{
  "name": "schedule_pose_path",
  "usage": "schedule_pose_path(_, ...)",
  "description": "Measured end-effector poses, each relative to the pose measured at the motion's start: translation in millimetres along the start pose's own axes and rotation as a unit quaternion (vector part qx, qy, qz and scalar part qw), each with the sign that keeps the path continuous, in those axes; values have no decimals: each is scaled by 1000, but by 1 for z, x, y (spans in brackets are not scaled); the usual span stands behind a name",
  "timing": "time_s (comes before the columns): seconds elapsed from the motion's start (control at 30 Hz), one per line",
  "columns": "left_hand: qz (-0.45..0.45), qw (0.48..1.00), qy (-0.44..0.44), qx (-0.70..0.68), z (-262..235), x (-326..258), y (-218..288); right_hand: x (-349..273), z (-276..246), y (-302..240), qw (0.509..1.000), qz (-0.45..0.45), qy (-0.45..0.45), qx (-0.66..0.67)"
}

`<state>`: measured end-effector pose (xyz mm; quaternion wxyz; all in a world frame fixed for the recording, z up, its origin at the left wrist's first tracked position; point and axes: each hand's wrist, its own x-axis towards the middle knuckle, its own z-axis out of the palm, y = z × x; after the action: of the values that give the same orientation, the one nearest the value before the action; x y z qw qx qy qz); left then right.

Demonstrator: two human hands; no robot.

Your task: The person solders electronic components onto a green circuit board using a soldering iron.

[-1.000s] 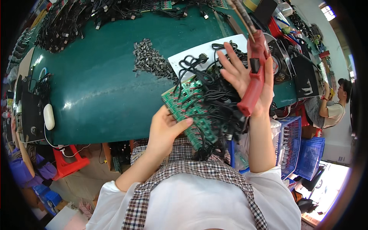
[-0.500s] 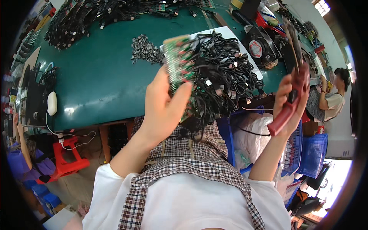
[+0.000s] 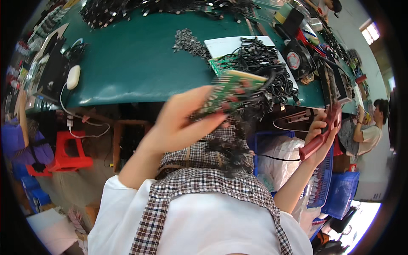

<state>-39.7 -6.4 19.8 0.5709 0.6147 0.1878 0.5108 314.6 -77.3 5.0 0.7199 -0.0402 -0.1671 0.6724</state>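
My left hand [image 3: 180,117] grips a green circuit board panel [image 3: 233,89] between thumb and fingers, tilted above my lap. Black cables [image 3: 231,146] trail from it, blurred by motion. My right hand [image 3: 321,140] is wrapped around the red handle of a soldering gun [image 3: 312,148], whose metal front end points up and away over the table's edge. A black cord runs from the handle's lower end. Just beyond the held panel, another green circuit board [image 3: 219,65] lies by a heap of coiled black cables [image 3: 265,63] on a white sheet [image 3: 223,45].
On the green table [image 3: 127,63] are a pile of small metal connectors [image 3: 189,41], a large cable heap [image 3: 114,12] and a black fan [image 3: 296,60]. A white mouse-shaped object [image 3: 73,77] sits left. Blue crates [image 3: 340,193] and a red stool [image 3: 70,151] flank me. A co-worker [image 3: 367,131] sits right.
My left hand has swung the circuit board panel nearer and rightward, off the cable heap, uncovering another board there. My right hand still holds the soldering gun. The whole view has shifted.
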Motion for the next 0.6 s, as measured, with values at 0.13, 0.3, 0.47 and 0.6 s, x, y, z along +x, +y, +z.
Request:
schedule_pose_path(0.13, 57, 989, 134, 11, -54, -67, 53, -18, 25, -11, 998, 50, -37, 17)
schedule_pose_path(0.3, -235, 894, 200, 324, -119, -165, 74, -29, 7, -17, 998, 64, -17, -14)
schedule_pose_path(0.47, -491, 739, 265, 377, -164, -234, 9, -27, 10, -8, 996, 72, 4, -45)
schedule_pose_path(0.6, -368, 836, 318, 255, -227, -297, -60, -26, 21, 1, 997, 74, 2, -37)
